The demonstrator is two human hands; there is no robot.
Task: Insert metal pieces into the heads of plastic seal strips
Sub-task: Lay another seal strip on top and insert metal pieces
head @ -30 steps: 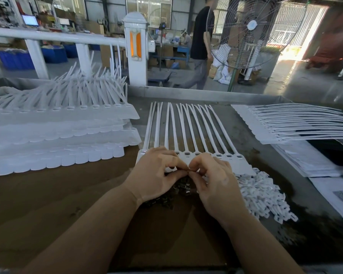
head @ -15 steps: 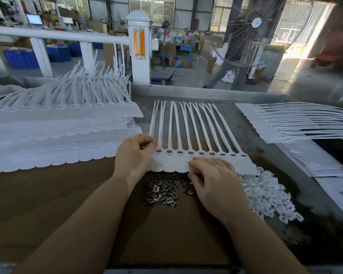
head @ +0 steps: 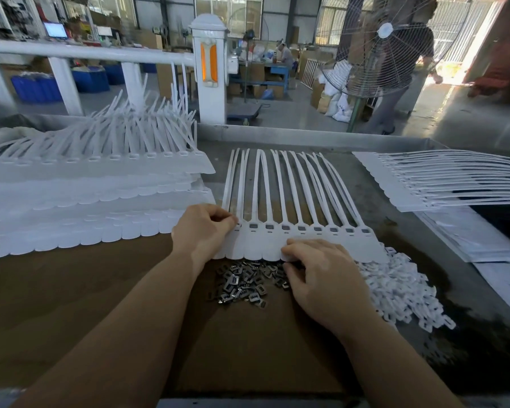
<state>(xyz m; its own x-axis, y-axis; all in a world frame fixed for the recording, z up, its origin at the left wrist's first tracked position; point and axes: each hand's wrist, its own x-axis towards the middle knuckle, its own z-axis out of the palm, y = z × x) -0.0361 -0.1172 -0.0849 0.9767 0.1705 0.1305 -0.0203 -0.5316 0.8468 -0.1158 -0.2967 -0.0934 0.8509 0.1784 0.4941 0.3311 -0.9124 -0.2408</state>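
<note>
Pinching at the leftmost head of a joined row of white seal strips (head: 292, 228), the left hand (head: 202, 231) has its fingers curled together at the frame's centre; whether a metal piece sits in that grip cannot be told. The right hand (head: 321, 278) lies lower right of it, fingers bent over the row's near edge and reaching into a pile of small metal pieces (head: 242, 282) on the brown bench (head: 71, 290). White plastic clips (head: 401, 293) are heaped right of that hand. Stacked strip sheets (head: 86, 195) fill the left; more strips (head: 442, 181) fan out at upper right.
</note>
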